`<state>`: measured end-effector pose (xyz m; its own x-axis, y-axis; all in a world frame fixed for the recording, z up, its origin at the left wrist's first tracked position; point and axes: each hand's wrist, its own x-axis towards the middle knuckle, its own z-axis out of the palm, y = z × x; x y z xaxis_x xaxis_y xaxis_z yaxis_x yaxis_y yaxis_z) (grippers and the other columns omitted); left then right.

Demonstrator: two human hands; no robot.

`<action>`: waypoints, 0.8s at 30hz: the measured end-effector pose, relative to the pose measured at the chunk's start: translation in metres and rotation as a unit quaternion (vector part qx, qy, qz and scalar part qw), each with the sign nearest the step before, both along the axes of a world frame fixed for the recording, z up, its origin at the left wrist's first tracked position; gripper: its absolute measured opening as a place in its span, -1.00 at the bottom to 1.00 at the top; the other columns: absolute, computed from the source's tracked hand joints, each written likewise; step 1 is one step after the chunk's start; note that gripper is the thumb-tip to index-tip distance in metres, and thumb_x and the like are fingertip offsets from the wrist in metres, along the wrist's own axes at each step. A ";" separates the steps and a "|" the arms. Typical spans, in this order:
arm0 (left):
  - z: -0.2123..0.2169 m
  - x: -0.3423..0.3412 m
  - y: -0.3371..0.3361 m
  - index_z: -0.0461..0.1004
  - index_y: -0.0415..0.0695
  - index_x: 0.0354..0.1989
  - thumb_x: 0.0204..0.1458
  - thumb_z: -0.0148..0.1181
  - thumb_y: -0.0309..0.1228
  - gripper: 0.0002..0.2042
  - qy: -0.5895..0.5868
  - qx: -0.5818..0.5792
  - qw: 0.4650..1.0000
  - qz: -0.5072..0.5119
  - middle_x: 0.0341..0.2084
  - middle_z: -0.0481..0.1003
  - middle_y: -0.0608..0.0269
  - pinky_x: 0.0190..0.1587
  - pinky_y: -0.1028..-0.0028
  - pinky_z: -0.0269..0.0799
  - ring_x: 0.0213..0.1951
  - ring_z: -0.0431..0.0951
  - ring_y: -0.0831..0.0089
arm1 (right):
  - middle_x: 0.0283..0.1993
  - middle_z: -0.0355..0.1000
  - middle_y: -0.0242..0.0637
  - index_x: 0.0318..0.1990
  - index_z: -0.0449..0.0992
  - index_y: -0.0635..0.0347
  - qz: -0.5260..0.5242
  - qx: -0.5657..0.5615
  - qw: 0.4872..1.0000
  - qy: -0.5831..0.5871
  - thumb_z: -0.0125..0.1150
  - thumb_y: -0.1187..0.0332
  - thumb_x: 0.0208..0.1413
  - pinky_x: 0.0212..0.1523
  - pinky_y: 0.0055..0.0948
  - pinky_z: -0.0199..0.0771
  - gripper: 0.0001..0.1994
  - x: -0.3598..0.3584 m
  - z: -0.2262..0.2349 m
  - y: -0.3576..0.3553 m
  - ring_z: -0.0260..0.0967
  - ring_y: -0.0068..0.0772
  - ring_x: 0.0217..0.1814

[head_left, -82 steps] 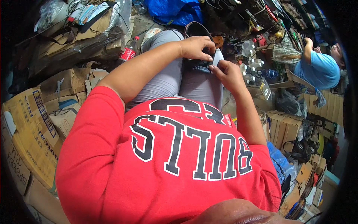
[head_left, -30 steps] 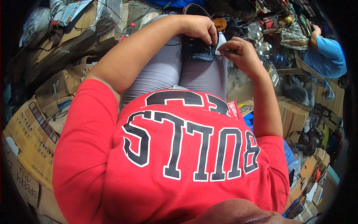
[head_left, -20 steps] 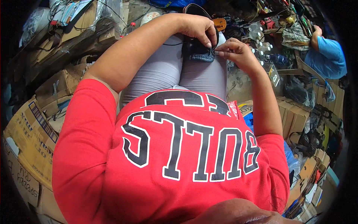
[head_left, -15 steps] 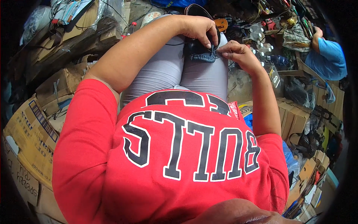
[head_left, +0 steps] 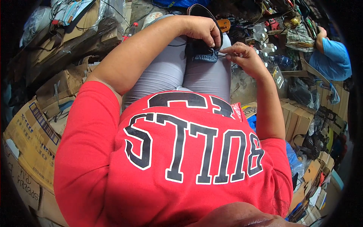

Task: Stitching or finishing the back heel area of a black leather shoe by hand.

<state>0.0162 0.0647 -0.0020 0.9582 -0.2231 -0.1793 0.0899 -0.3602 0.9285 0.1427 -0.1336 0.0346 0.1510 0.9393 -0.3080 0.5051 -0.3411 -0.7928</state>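
Observation:
A dark moccasin-style shoe (head_left: 204, 57) with a gathered, stitched toe rests on my grey-trousered thighs, toe toward me. My left hand (head_left: 204, 31) comes over it from the left, fingers curled down and closed on the upper near the stitching. At the shoe's right side is my right hand (head_left: 242, 55), its thumb and index finger close together by the seam. Something thin, like a needle or thread, seems to be at those fingertips, but it is too small to make out. The shoe's opening lies partly behind my left hand.
Plastic bottles (head_left: 261, 34) stand beyond my right hand. At the right edge is another person's arm in a blue sleeve (head_left: 332, 58). Flattened cardboard boxes (head_left: 32, 142) lie at the left, near a bottle with a red cap (head_left: 135, 25). Cartons (head_left: 297, 119) are piled at the right.
My right hand has shifted slightly, its index finger straighter along the shoe's edge. My left hand has tilted a little on the upper; the shoe stays on my lap.

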 end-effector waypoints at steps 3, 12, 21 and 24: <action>-0.001 0.000 0.001 0.57 -0.23 -0.23 -0.14 0.23 -0.50 -0.76 -0.003 -0.015 1.000 -0.006 -0.34 0.55 0.24 -0.09 0.52 0.38 -0.26 0.51 0.48 | -0.36 0.33 -0.47 -0.18 0.60 0.08 0.009 0.000 0.999 -0.031 0.24 0.50 -0.01 -0.27 -0.60 0.31 -0.79 -0.001 0.003 0.000 0.29 -0.65 -0.30; 0.000 -0.002 0.000 0.57 -0.22 -0.24 -0.15 0.23 -0.51 -0.76 -0.008 -0.006 1.000 0.008 -0.36 0.55 0.26 -0.12 0.53 0.38 -0.27 0.51 0.48 | -0.33 0.35 -0.46 -0.19 0.60 0.09 -0.001 0.007 1.000 0.009 0.24 0.49 -0.01 -0.22 -0.59 0.32 -0.80 0.002 -0.005 -0.001 0.31 -0.63 -0.26; -0.001 0.004 0.000 0.58 -0.20 -0.26 -0.14 0.28 -0.47 -0.78 0.019 0.002 1.000 0.006 -0.39 0.53 0.28 -0.14 0.53 0.36 -0.27 0.48 0.49 | -0.32 0.38 -0.43 -0.23 0.61 0.10 -0.002 0.004 1.000 0.000 0.24 0.49 0.00 -0.17 -0.58 0.33 -0.83 -0.003 -0.005 0.009 0.32 -0.61 -0.23; -0.005 0.001 0.000 0.59 -0.13 -0.23 -0.15 0.30 -0.43 -0.76 -0.017 0.046 0.999 0.014 -0.36 0.48 0.28 -0.09 0.49 0.31 -0.21 0.43 0.44 | -0.30 0.38 -0.43 -0.24 0.61 0.12 -0.001 -0.006 1.000 0.000 0.22 0.51 0.00 -0.15 -0.58 0.34 -0.84 -0.001 -0.007 0.009 0.33 -0.60 -0.22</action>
